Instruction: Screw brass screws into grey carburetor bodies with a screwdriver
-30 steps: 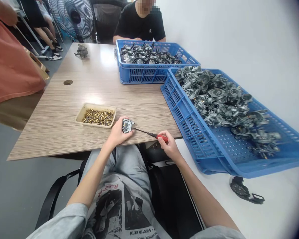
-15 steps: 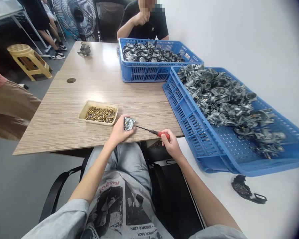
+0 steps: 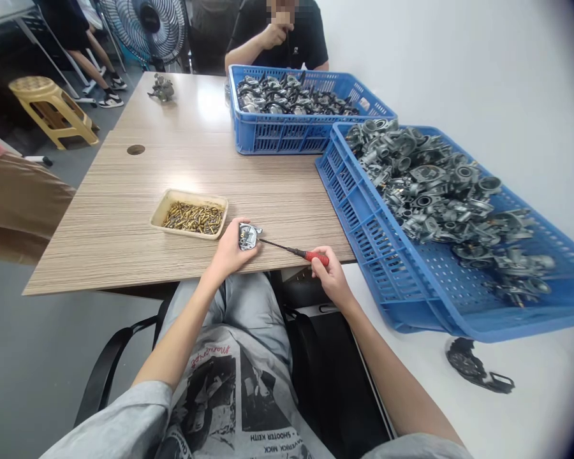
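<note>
Near the table's front edge, my left hand (image 3: 230, 250) is closed around a grey metal carburetor body (image 3: 249, 236), its open face turned up. My right hand (image 3: 330, 274) grips the red handle of a screwdriver (image 3: 296, 251). The dark shaft points left, and its tip meets the right side of the carburetor body; the exact contact spot is too small to make out. Just left of my left hand stands a cream plastic tray (image 3: 156, 220) holding many small brass parts (image 3: 194, 218).
Two blue crates (image 3: 277, 145) (image 3: 377, 268) of metal carburetor parts stand on the right. A lone metal part (image 3: 161, 88) lies at the table's far left. A black wristwatch-like object (image 3: 473, 366) lies on the white surface. A person (image 3: 277, 44) sits opposite, another stands left.
The person in the salmon top at left has moved away, uncovering a yellow stool. The person opposite has raised a hand. My hands keep nearly the same hold, screwdriver against the carburetor body.
</note>
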### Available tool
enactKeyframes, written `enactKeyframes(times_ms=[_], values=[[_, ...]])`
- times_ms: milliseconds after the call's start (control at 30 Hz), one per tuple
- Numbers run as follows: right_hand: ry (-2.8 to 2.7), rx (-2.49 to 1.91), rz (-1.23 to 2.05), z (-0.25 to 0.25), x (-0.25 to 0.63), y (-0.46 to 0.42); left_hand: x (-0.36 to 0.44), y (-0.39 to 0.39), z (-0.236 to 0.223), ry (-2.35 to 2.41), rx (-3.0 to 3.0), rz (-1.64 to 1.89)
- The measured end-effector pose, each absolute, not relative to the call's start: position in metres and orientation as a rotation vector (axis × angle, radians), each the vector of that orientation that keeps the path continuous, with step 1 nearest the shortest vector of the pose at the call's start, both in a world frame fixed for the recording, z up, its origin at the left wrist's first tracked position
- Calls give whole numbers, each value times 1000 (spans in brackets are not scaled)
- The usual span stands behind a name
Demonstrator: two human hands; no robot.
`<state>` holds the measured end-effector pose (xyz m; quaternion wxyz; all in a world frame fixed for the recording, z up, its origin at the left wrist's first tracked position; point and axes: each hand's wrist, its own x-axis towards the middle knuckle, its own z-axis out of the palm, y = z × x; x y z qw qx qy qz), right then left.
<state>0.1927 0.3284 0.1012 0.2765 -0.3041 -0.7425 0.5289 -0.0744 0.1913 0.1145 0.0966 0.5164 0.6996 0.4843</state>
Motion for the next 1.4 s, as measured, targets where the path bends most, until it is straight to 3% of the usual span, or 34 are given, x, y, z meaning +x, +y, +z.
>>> enactKeyframes(times_ms=[1400], values=[[-1992, -796, 1442, 99, 191, 327, -75, 192, 113, 2106, 1534, 1427]])
